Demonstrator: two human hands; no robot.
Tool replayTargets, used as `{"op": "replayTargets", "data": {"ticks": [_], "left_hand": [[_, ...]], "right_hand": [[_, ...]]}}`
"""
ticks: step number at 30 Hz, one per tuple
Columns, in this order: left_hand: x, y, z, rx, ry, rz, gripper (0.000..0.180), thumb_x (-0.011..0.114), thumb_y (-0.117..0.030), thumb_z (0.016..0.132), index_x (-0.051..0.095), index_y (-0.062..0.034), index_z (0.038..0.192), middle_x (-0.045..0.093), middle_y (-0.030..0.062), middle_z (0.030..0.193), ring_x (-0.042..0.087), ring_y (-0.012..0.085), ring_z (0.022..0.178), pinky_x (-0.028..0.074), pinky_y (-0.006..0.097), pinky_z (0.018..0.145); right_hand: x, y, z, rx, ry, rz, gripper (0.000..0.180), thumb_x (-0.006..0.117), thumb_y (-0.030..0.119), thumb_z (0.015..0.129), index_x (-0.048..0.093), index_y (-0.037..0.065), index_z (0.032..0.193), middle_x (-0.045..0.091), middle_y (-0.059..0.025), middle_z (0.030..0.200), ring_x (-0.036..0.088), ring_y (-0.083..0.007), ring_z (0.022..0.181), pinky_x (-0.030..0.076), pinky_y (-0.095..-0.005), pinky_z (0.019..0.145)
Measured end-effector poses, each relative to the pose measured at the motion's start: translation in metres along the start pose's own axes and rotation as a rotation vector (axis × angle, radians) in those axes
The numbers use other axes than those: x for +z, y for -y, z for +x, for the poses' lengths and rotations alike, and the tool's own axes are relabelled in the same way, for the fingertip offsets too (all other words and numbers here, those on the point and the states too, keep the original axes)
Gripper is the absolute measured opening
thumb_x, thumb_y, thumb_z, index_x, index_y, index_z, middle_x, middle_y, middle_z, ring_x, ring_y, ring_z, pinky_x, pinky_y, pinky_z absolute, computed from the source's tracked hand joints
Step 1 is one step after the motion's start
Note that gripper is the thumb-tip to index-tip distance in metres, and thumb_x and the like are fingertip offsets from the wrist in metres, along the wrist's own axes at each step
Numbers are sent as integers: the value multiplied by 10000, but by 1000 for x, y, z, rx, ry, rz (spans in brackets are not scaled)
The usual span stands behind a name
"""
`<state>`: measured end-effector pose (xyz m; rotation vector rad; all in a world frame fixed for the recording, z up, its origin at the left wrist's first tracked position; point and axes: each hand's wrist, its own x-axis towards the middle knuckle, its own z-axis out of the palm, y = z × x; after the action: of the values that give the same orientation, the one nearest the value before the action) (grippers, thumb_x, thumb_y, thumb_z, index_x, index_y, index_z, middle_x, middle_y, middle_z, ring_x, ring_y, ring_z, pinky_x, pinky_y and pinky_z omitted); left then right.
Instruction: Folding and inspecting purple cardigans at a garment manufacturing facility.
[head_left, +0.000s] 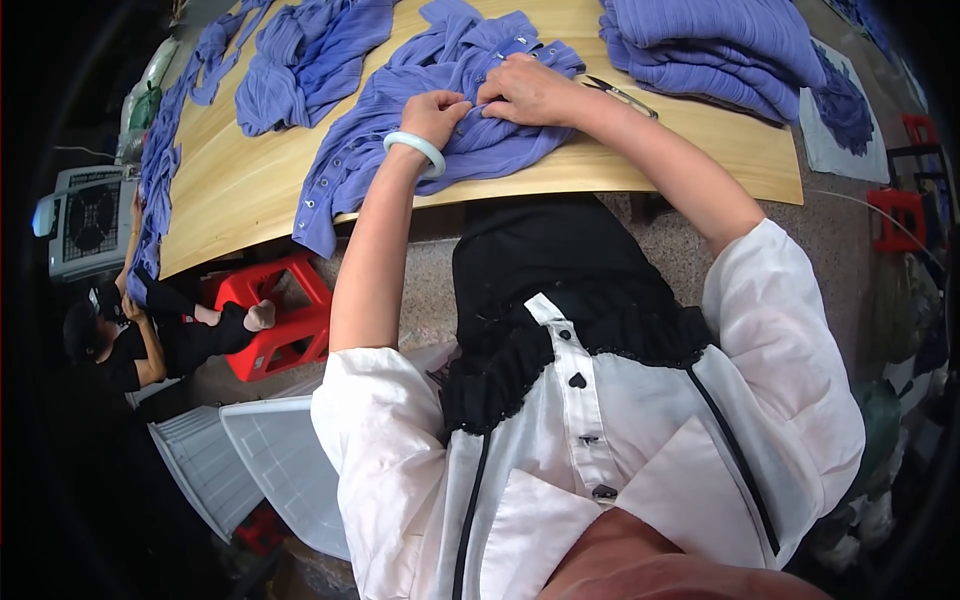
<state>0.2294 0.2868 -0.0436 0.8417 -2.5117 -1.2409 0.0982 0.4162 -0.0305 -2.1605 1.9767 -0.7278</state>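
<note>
A blue-violet crinkled garment (390,150) lies bunched on the wooden table in front of me, with a row of buttons along its edge band. That band hangs over the table's near edge at the left. My left hand (434,118), a pale bangle (414,148) at its wrist, pinches the garment's fabric. Close beside it, my right hand (525,92) has its fingers closed on the same garment, near its collar label (518,45). Small dark-handled thread snips (622,97) lie on the table just right of the garment, under my right forearm.
On the table (240,200), a folded stack of blue-violet garments (715,50) sits at the right and another loose garment (300,70) at the left. A seated person in black (130,340) handles fabric at the far left, by a red stool (285,310). A white plastic bin (290,460) stands below left.
</note>
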Motion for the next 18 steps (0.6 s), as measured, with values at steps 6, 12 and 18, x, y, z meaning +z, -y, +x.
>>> {"op": "replayTargets", "data": {"ticks": [6,12,18], "left_hand": [[-2,-9,0,-14,-34,39,249,616,-208,707,630,-15,864,624,125,735,582,154,655,441,264,624],[-9,-16,-4,46,-20,43,228,609,-204,712,635,-18,841,623,116,716,571,141,626,436,264,601],[-10,-18,-6,50,-24,-10,220,598,-193,717,634,-11,835,613,99,678,543,117,596,428,252,571]], "right_hand": [[7,-4,2,23,-182,93,171,564,201,729,585,40,782,588,-107,699,553,-255,692,390,-327,723],[-2,2,6,193,-165,274,216,597,221,703,603,33,808,601,-112,718,574,-234,672,434,-296,618],[-10,4,8,246,-124,275,225,611,246,691,613,45,792,596,-115,692,578,-221,660,435,-293,605]]}}
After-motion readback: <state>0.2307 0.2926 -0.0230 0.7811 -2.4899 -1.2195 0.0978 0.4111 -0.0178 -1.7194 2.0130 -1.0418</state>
